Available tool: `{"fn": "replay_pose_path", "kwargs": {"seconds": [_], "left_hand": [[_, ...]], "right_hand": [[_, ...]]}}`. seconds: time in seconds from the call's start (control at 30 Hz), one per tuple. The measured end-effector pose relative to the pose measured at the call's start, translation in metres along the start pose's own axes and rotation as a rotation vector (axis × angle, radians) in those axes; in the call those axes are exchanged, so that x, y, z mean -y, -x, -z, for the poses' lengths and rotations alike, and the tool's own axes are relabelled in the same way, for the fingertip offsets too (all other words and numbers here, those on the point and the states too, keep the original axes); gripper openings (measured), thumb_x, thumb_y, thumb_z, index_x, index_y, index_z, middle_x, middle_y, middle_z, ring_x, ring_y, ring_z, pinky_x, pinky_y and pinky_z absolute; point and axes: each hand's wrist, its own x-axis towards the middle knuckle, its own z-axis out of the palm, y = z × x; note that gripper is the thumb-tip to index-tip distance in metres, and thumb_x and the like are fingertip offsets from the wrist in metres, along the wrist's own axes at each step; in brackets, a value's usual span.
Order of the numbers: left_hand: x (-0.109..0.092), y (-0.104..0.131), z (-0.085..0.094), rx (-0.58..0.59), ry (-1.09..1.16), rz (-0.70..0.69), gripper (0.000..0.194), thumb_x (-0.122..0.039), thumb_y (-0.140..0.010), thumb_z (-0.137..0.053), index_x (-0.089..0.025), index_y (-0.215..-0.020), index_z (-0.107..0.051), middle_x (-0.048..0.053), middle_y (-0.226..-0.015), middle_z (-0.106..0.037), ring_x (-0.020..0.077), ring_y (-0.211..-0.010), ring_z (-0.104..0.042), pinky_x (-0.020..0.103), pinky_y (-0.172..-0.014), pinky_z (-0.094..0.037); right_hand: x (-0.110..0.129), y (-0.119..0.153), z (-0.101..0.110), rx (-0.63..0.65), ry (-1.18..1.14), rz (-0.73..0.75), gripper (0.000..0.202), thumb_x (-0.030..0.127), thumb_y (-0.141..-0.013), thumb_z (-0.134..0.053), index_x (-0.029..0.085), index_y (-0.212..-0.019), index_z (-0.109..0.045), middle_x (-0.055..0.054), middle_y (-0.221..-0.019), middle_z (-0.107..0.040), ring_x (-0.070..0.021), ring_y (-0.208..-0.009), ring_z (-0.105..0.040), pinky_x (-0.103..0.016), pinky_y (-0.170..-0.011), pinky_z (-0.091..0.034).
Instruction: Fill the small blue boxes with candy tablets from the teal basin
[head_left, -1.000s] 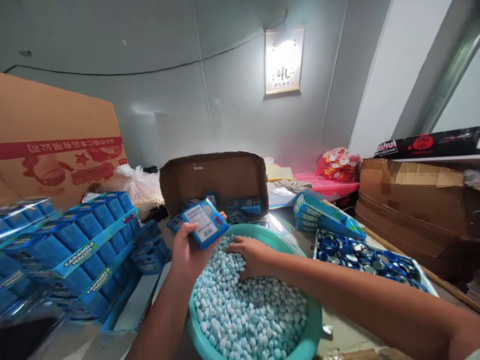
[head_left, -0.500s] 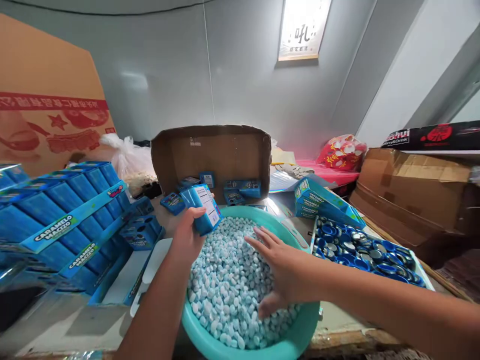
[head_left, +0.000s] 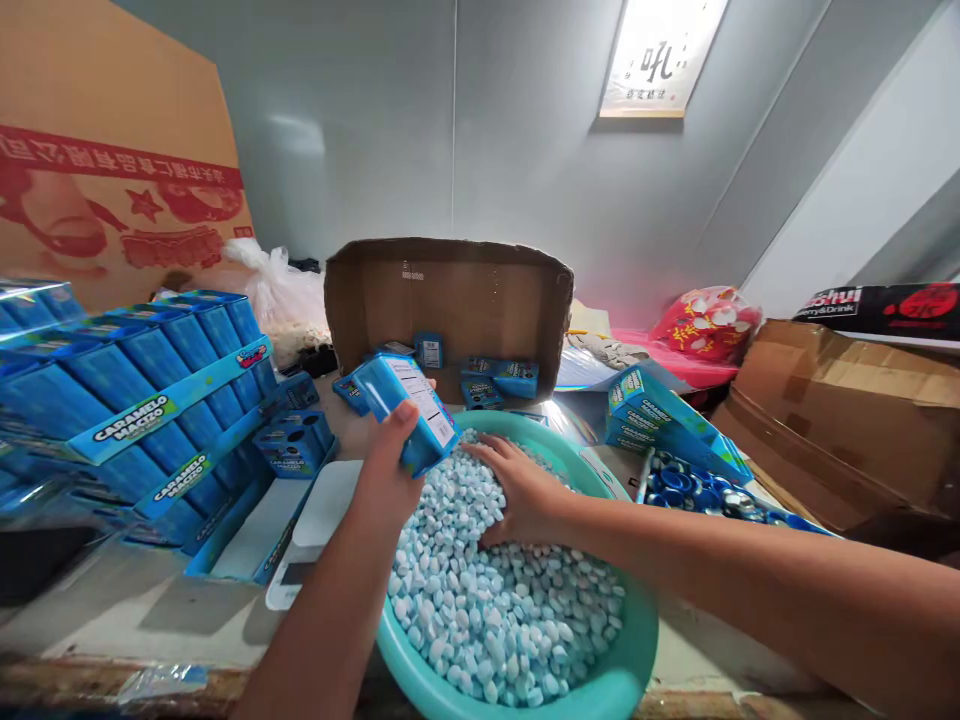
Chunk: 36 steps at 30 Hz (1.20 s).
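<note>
Left hand (head_left: 388,462) snug round tilted blue box (head_left: 430,415), right hand (head_left: 523,494) half-curled in pellets (head_left: 491,620), hold unclear

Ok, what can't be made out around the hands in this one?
All in the head view:
Left hand: most fingers, behind the blue cardboard box.
Right hand: anything under its palm, hidden by the hand itself among pale-blue oval pieces.
White plastic device: part, behind the left forearm.

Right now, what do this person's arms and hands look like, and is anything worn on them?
The left forearm and right forearm are bare, with no sleeves showing. The left hand and right hand are ungloved, with no watch, bracelet or ring visible, though parts are hidden.
</note>
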Motion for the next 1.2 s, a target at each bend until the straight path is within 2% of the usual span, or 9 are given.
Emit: {"fn": "replay_pose_path", "kwargs": {"seconds": [0.13, 0.37, 0.53, 0.63, 0.7, 0.77, 0.87, 1.03, 1.2], "left_hand": [[0.011, -0.002, 0.007, 0.044, -0.058, -0.079, 0.094, -0.046, -0.055, -0.092, -0.032, -0.138, -0.049, 0.004, -0.112, -0.066, 0.0238, -0.101, -0.066, 0.031, -0.083, -0.053], [0.016, -0.011, 0.008, 0.086, -0.286, -0.151, 0.111, -0.041, -0.056, -0.095, -0.031, -0.148, -0.034, 0.001, -0.102, -0.064, 0.0171, -0.082, -0.065, 0.026, -0.078, -0.050], [0.015, -0.018, 0.011, -0.006, -0.451, -0.149, 0.090, -0.036, -0.051, -0.096, -0.020, -0.130, -0.055, 0.002, -0.096, -0.068, 0.0212, -0.089, -0.066, 0.025, -0.079, -0.049], [0.013, -0.017, 0.011, 0.066, -0.597, -0.073, 0.059, -0.038, -0.053, -0.094, -0.018, -0.100, -0.064, 0.000, -0.078, -0.068, 0.0196, -0.072, -0.064, 0.026, -0.067, -0.050], [0.012, -0.015, 0.010, 0.078, -0.631, -0.051, 0.054, -0.036, -0.053, -0.094, -0.018, -0.093, -0.062, -0.001, -0.075, -0.068, 0.0180, -0.067, -0.063, 0.025, -0.063, -0.050], [0.013, -0.013, 0.009, 0.067, -0.614, -0.034, 0.058, -0.033, -0.051, -0.095, -0.019, -0.094, -0.060, -0.002, -0.073, -0.068, 0.0168, -0.064, -0.063, 0.024, -0.060, -0.050], [0.017, -0.011, 0.009, 0.158, -0.633, 0.002, 0.058, -0.029, -0.053, -0.095, -0.021, -0.094, -0.055, -0.003, -0.072, -0.067, 0.0159, -0.064, -0.063, 0.022, -0.058, -0.048], [0.024, -0.010, 0.006, 0.215, -0.653, 0.045, 0.055, -0.031, -0.064, -0.090, -0.021, -0.097, -0.048, -0.004, -0.076, -0.068, 0.0154, -0.070, -0.066, 0.022, -0.062, -0.052], [0.029, -0.008, -0.002, 0.220, -0.626, 0.045, 0.045, -0.036, -0.069, -0.087, -0.015, -0.102, -0.064, 0.004, -0.091, -0.074, 0.0195, -0.082, -0.069, 0.028, -0.073, -0.057]], "right_hand": [[-0.002, -0.010, 0.000, -0.065, -0.018, 0.128, 0.106, 0.033, -0.051, -0.093, 0.021, -0.145, -0.048, -0.017, -0.148, -0.041, -0.0351, -0.134, -0.043, -0.048, -0.113, -0.036], [0.009, 0.004, 0.011, -0.034, -0.105, 0.124, 0.069, 0.018, -0.058, -0.087, 0.022, -0.124, -0.065, -0.008, -0.120, -0.063, -0.0280, -0.109, -0.060, -0.037, -0.096, -0.049], [0.018, 0.021, 0.015, -0.044, -0.118, 0.068, 0.059, 0.013, -0.061, -0.081, 0.019, -0.118, -0.068, -0.008, -0.116, -0.066, -0.0281, -0.108, -0.062, -0.039, -0.097, -0.049], [0.026, 0.036, 0.026, -0.008, -0.167, 0.065, 0.068, 0.021, -0.071, -0.079, 0.021, -0.136, -0.058, -0.010, -0.134, -0.058, -0.0274, -0.124, -0.055, -0.040, -0.108, -0.044], [0.031, 0.044, 0.034, 0.074, -0.188, -0.001, 0.083, 0.042, -0.077, -0.078, 0.023, -0.150, -0.044, -0.014, -0.153, -0.041, -0.0310, -0.140, -0.040, -0.046, -0.117, -0.035], [0.032, 0.049, 0.039, 0.167, -0.176, -0.124, 0.105, 0.063, -0.072, -0.078, 0.024, -0.157, -0.030, -0.016, -0.164, -0.022, -0.0374, -0.150, -0.021, -0.054, -0.120, -0.025], [0.028, 0.047, 0.034, 0.216, -0.128, -0.242, 0.130, 0.071, -0.056, -0.084, 0.023, -0.160, -0.023, -0.020, -0.167, -0.009, -0.0442, -0.151, -0.008, -0.061, -0.120, -0.019], [0.027, 0.040, 0.022, 0.167, -0.122, -0.110, 0.131, 0.062, -0.045, -0.092, 0.024, -0.156, -0.034, -0.018, -0.154, -0.037, -0.0428, -0.140, -0.036, -0.054, -0.116, -0.033], [0.035, 0.038, 0.019, 0.092, -0.174, -0.036, 0.119, 0.052, -0.042, -0.094, 0.022, -0.147, -0.048, -0.014, -0.137, -0.054, -0.0374, -0.121, -0.053, -0.051, -0.107, -0.043]]}}
